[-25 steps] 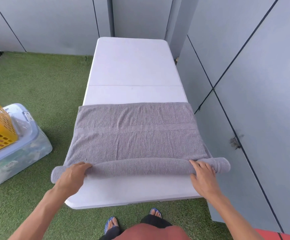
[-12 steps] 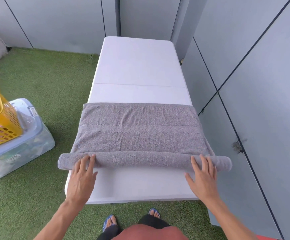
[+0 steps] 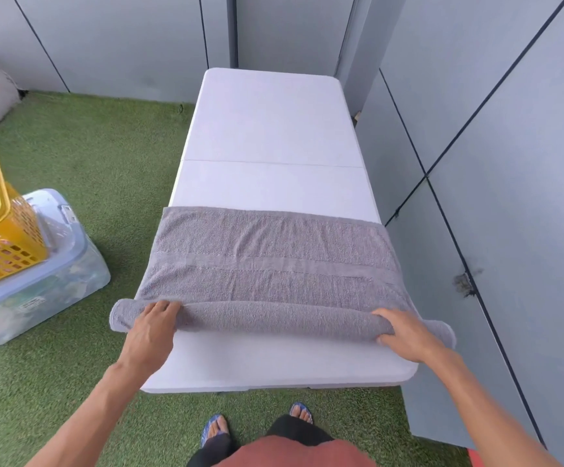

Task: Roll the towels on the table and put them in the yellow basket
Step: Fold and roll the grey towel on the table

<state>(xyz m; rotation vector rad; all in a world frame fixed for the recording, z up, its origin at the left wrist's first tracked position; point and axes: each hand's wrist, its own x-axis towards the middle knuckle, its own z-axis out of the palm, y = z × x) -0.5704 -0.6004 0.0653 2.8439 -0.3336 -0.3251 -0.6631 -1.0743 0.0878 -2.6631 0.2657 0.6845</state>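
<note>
A grey towel [image 3: 273,251] lies across the near half of the white table [image 3: 270,129], wider than the table so both ends overhang. Its near edge is wound into a thick roll [image 3: 280,316]. My left hand [image 3: 152,326] curls over the roll's left end. My right hand [image 3: 405,333] wraps the roll near its right end, thumb under and fingers on top. The yellow basket [image 3: 2,230] stands at the far left on a clear box, with rolled towels partly visible inside.
The clear plastic storage box [image 3: 54,281] with a bluish lid sits on green artificial turf [image 3: 105,156] left of the table. Grey panel walls run close along the table's right side and far end. My feet in blue sandals [image 3: 214,429] stand at the table's near edge.
The roll has grown thicker and travelled away from me over the flat part. My hands went from flat palms pushing to curled fingers gripping the roll.
</note>
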